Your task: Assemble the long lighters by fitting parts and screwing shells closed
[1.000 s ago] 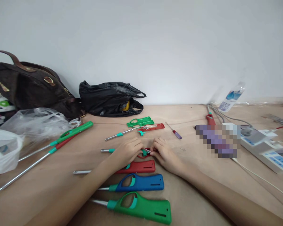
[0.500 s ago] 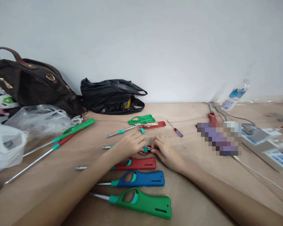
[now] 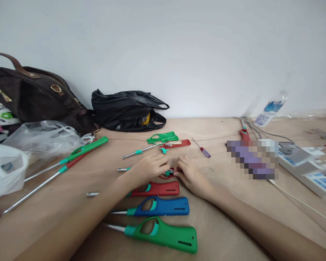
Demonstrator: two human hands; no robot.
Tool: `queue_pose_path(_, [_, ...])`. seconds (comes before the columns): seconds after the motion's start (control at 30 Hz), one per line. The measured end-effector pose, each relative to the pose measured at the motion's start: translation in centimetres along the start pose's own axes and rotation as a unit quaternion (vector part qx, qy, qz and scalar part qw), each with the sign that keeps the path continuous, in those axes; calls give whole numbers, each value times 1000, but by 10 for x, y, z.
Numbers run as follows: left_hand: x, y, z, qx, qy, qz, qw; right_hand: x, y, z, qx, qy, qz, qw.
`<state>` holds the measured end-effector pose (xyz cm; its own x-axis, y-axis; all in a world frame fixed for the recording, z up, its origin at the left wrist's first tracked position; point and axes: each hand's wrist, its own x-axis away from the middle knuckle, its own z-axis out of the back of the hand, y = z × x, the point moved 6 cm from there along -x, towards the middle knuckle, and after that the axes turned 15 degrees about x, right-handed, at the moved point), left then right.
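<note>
Red plastic showed between the two hands: an opened red lighter (image 3: pixel 169 173) lay at mid-scene on the table (image 3: pixel 250 203). I saw the right hand (image 3: pixel 188 172) with thumb and forefinger pinched at the right end of its innards, on a part too small for me to name. The left hand (image 3: pixel 153 166) was curled over the other side, thumb hidden, so I couldn't tell whether it gripped or merely steadied.

From my distant seat I judged the piece light, its shell stiff and slightly slippery, but its insides fragile; I would have held it by the shell's edges, clear of the pale wires (image 3: pixel 172 170). Its red rim curved on the near side around a teal trigger (image 3: pixel 167 173), and a metal tube (image 3: pixel 122 169), apparently its own, emerged to the left beyond the wrist.

Nearer me, a closed red lighter (image 3: pixel 167 188), a blue lighter (image 3: pixel 167 206) and a green lighter (image 3: pixel 176 235) lay in a row. On the far side were a second opened lighter (image 3: pixel 176 144) and a green shell (image 3: pixel 163 137), with a purple-handled screwdriver (image 3: pixel 205 152) to their right. Farther off, a black plastic bag (image 3: pixel 122 110) slumped against the wall (image 3: pixel 206 54).
</note>
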<state>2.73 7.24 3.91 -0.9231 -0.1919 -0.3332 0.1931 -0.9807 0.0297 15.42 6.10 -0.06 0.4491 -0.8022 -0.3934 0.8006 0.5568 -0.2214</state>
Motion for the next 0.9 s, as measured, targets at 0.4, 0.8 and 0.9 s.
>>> queue_pose_path(0.4, [2,5,1,-9,12,-23,1000,0,-1,1,-24,9,-2,1000])
queue_pose_path(0.8, [4,9,3,-3,31,-57,998,0,-1,2,-25,6,-11,1000])
queue_pose_path(0.9, [5,8,3,-6,47,-67,997,0,-1,2,-20,7,-10,1000])
